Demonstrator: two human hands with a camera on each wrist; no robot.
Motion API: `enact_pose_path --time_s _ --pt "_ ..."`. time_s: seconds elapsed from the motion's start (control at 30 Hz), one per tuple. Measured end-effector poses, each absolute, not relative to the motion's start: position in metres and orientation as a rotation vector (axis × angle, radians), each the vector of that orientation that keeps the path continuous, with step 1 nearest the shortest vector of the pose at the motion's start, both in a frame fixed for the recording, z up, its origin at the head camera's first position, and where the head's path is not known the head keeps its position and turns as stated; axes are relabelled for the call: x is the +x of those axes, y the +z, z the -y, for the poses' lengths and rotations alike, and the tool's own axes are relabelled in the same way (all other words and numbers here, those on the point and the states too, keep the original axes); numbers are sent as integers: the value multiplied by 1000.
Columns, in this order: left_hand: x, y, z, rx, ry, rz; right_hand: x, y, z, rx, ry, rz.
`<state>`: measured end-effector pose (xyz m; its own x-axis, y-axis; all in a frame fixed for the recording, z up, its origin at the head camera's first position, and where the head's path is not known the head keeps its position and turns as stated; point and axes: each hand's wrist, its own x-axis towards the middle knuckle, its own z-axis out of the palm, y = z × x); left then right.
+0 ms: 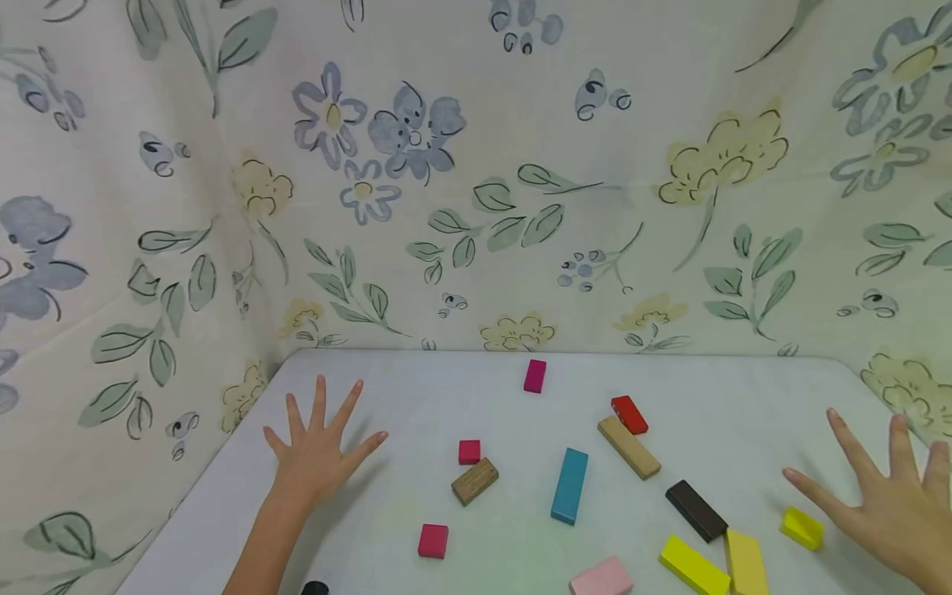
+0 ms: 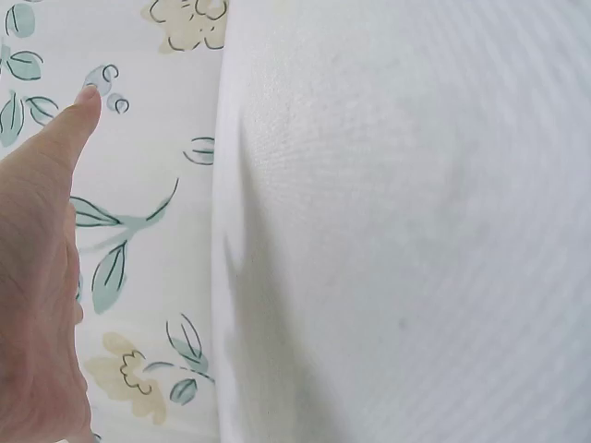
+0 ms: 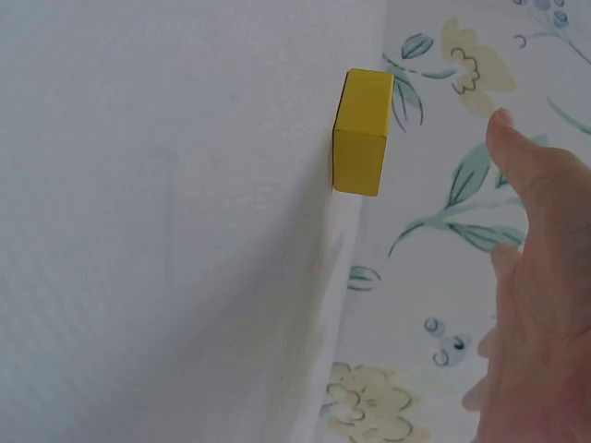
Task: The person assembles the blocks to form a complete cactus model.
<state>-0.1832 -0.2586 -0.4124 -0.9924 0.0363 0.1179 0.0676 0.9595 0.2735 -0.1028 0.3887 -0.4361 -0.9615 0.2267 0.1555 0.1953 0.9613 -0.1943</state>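
My left hand [image 1: 314, 453] is spread over the left side of the white table, fingers straight and apart, holding nothing. In the left wrist view the left hand [image 2: 42, 277] shows at the left edge. My right hand [image 1: 896, 504] is likewise spread at the right side, with nothing in it. Nearest to it is a small yellow block [image 1: 802, 527], just left of the thumb; the right wrist view shows this yellow block [image 3: 362, 134] standing apart from the right hand [image 3: 545, 277]. A red block [image 1: 469, 452] and a brown wooden block [image 1: 474, 482] lie to the right of my left hand.
Scattered on the white table [image 1: 372, 512] are a blue block [image 1: 569, 486], tan block [image 1: 628, 447], red block [image 1: 630, 414], black block [image 1: 696, 510], magenta block [image 1: 535, 376], pink block [image 1: 602, 577] and several others. A floral cloth [image 1: 476, 273] hangs behind. A black object [image 1: 316, 587] shows at the bottom edge.
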Motion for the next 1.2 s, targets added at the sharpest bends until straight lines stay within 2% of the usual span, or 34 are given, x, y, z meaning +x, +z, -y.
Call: enact_pose_path --time_s 0.67,1.2 --pt "-177 -408 242 -96 -396 3039 -103 -422 -373 -430 275 2956" --pt "-174 -403 217 -204 -375 3038 -111 -416 -354 -304 297 2998"
